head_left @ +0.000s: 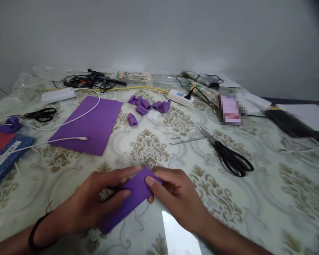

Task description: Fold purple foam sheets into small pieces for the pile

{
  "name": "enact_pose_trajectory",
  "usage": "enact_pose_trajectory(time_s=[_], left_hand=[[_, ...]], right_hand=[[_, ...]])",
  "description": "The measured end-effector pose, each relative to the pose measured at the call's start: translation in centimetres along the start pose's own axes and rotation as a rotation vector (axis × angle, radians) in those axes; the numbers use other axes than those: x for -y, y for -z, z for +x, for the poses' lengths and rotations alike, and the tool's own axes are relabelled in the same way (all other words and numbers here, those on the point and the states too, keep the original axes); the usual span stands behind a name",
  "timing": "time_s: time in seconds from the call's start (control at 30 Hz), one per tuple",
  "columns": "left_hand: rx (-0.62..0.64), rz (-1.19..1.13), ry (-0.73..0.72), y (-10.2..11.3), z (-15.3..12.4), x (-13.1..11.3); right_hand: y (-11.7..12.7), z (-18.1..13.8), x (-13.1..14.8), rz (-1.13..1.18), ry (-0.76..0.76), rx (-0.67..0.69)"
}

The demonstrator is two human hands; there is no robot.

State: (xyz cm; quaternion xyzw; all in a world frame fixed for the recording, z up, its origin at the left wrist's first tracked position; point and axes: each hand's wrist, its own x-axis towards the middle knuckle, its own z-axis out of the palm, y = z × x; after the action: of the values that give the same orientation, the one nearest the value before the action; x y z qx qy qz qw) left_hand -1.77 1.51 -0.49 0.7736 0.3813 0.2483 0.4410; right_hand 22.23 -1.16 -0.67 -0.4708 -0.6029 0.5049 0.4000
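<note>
A strip of purple foam sheet [133, 198] lies slanted low in the middle of the head view. My left hand [95, 202] grips its middle, thumb on top and fingers stretched along its far edge. My right hand [178, 194] pinches the strip's upper right end between thumb and fingers. Both hands rest just above the patterned table cover [255, 198].
A large purple sheet [90, 124] with a white cable [69, 140] across it lies at the left. Folded purple pieces [146, 104] sit behind. Black scissors [232, 159] and a clear ruler [187, 140] lie to the right, a second pair of scissors [41, 114] far left, power strips and cables at the back.
</note>
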Motion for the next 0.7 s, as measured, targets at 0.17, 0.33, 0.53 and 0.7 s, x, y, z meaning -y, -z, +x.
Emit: enact_pose_trajectory(time_s=[0.17, 0.33, 0.53, 0.7], left_hand=[[-0.023, -0.070, -0.031, -0.5, 0.3, -1.0], [0.038, -0.073, -0.013, -0.5, 0.4, -1.7], [-0.132, -0.067, 0.022, -0.7, 0.0, -1.6], [-0.127, -0.156, 0.082, -1.0, -0.2, -1.5]], right_hand=[[-0.5, -0.2, 0.2, -0.128, 0.091, 0.228], [-0.9, -0.2, 0.3, -0.154, 0.091, 0.220], [-0.9, 0.0, 0.3, -0.057, 0.040, -0.004], [-0.9, -0.1, 0.4, -0.055, 0.054, -0.071]])
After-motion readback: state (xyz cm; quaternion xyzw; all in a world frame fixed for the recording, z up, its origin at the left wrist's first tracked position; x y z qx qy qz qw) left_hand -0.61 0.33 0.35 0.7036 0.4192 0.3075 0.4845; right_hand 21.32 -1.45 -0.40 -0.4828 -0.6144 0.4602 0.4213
